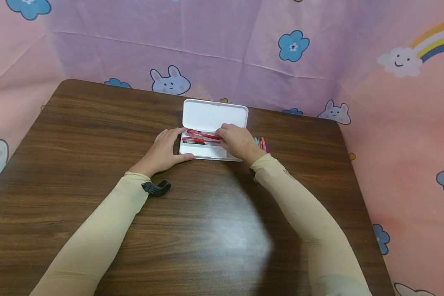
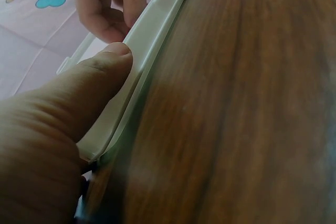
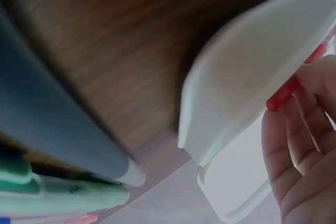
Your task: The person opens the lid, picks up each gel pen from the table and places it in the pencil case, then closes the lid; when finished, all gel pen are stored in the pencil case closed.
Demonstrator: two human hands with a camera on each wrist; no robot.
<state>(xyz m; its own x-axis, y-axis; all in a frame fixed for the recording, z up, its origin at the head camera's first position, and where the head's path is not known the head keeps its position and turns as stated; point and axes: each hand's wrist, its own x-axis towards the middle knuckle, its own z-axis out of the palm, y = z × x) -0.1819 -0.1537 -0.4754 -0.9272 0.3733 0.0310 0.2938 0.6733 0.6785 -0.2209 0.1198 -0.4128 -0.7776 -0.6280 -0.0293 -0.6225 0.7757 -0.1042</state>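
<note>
A white pencil case (image 1: 207,151) lies with its lid (image 1: 212,115) raised toward the back of the table. My left hand (image 1: 164,151) holds its left end, the thumb against the front wall and the fingers by the back corner. Over the right part of the case, my right hand (image 1: 241,142) pinches a red pen (image 1: 204,135) near one end. The tip of that pen (image 3: 283,94) sticks out past the fingers in the right wrist view. Another pen with red and black parts (image 1: 196,140) lies inside the case, its right end hidden by my hand.
Several coloured pens (image 1: 262,144) lie to the right of the case, partly hidden by my right wrist. Close up, a grey one (image 3: 79,114) and a light green one (image 3: 79,196) show. A patterned cloth (image 1: 222,49) hangs behind the brown wooden table (image 1: 192,230).
</note>
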